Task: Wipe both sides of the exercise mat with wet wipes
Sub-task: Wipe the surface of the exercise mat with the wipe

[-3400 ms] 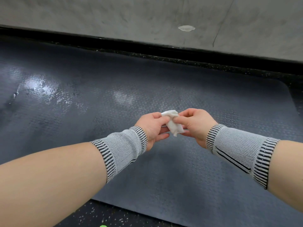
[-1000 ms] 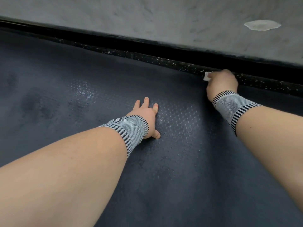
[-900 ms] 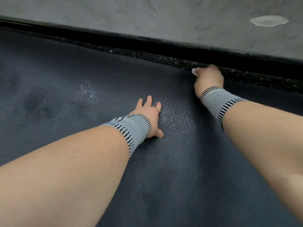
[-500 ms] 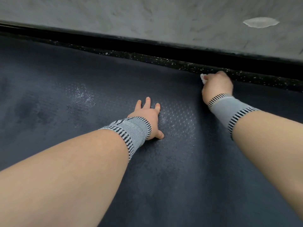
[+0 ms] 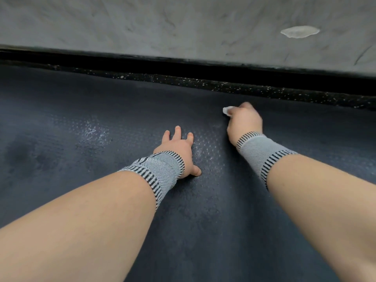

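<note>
My left hand (image 5: 176,151) presses flat on the mat (image 5: 81,123), right hand (image 5: 243,121) clutches the wipe (image 5: 226,110) near the far edge; underside not yet wiped.

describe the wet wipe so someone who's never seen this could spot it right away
Start from the dark exercise mat filling the floor, then follow the right hand toward its far edge. The wet wipe pokes out past the fingers, the only white thing on the mat.

grey wall (image 5: 162,23) behind | pale oval patch (image 5: 299,31) on wall, upper right | black baseboard (image 5: 183,68) | speckled black floor strip (image 5: 244,87) below it
</note>
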